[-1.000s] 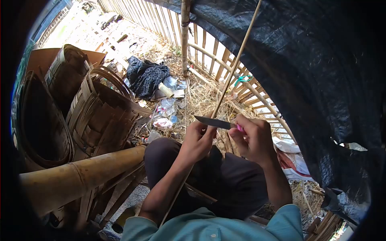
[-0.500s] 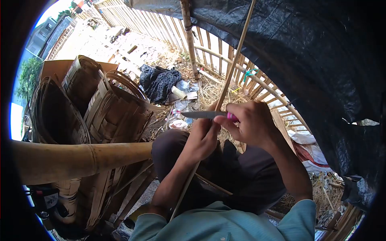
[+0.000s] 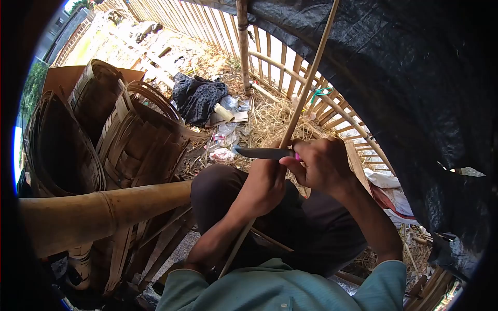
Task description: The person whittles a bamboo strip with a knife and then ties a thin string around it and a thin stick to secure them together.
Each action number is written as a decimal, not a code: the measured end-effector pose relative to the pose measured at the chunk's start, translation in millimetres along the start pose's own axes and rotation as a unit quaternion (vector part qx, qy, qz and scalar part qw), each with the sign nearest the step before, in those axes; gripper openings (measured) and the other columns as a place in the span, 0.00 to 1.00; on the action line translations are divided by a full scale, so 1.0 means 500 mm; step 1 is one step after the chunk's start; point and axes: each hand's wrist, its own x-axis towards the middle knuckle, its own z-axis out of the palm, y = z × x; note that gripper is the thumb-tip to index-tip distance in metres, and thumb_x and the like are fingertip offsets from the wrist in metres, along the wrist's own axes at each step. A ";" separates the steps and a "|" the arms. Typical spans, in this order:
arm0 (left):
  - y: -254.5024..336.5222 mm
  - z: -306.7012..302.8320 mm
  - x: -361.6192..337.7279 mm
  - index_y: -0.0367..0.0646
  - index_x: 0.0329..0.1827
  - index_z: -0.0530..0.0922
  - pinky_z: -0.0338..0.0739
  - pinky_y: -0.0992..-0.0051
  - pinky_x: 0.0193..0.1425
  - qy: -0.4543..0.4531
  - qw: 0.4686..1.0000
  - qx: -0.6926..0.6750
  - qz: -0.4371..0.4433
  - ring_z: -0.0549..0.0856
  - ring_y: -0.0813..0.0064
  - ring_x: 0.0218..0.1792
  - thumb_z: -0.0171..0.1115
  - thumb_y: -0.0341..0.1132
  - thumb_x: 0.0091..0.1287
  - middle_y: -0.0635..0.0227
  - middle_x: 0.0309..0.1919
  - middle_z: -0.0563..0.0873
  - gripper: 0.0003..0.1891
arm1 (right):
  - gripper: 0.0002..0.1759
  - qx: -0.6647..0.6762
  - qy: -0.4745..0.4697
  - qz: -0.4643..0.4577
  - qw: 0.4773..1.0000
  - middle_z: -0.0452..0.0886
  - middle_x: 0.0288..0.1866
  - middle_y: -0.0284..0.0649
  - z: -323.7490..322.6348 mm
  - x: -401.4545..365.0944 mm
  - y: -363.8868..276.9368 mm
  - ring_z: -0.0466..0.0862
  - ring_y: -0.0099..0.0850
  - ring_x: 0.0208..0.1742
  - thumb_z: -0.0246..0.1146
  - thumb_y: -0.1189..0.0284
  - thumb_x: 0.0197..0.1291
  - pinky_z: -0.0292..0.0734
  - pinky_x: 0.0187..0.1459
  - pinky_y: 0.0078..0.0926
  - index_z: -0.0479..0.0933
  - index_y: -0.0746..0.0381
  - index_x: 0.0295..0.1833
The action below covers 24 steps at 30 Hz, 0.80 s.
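Note:
A long, thin bamboo strip (image 3: pixel 307 85) slants from the top of the view down past my lap. My left hand (image 3: pixel 263 187) is closed around its middle, in front of my knees. In my right hand (image 3: pixel 322 163) is a knife (image 3: pixel 263 153) with a pink handle, mostly hidden by the fingers. The blade points left and lies across the strip, just above my left hand. My right thumb presses close to the blade and the strip. Below my left wrist the strip's lower part (image 3: pixel 236 251) runs down toward my shirt.
A thick bamboo pole (image 3: pixel 109 212) juts in from the left to my knee. Behind it stand rolled woven bamboo sheets (image 3: pixel 142 137). A black cloth bundle (image 3: pixel 199 98) lies among litter and straw ahead. Black plastic sheeting (image 3: pixel 399 83) hangs at right beside a bamboo fence (image 3: pixel 332 106).
The view has shifted slightly. The knife still crosses the strip just above my left hand, which has turned so its back shows more. Both hands keep their hold.

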 end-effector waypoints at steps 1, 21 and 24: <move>0.003 -0.004 -0.002 0.33 0.48 0.71 0.71 0.64 0.33 0.000 0.999 0.032 0.002 0.79 0.52 0.29 0.47 0.25 0.70 0.49 0.26 0.77 0.08 | 0.28 -0.020 0.006 0.003 1.000 0.77 0.15 0.41 0.003 0.003 0.001 0.81 0.41 0.18 0.54 0.46 0.63 0.76 0.21 0.37 0.77 0.59 0.25; 0.002 -0.036 0.001 0.35 0.48 0.71 0.70 0.71 0.33 -0.037 0.985 -0.166 -0.020 0.77 0.73 0.29 0.48 0.24 0.69 0.57 0.28 0.76 0.07 | 0.24 0.044 -0.049 0.014 0.998 0.75 0.15 0.40 -0.004 0.014 -0.033 0.80 0.40 0.18 0.57 0.50 0.63 0.73 0.21 0.34 0.78 0.61 0.29; -0.010 -0.034 -0.001 0.35 0.47 0.71 0.72 0.70 0.36 -0.025 0.985 -0.171 0.005 0.77 0.73 0.30 0.48 0.22 0.66 0.58 0.29 0.76 0.09 | 0.25 0.055 -0.058 0.003 0.997 0.76 0.15 0.40 -0.001 0.020 -0.032 0.81 0.40 0.19 0.55 0.49 0.64 0.73 0.21 0.34 0.79 0.61 0.32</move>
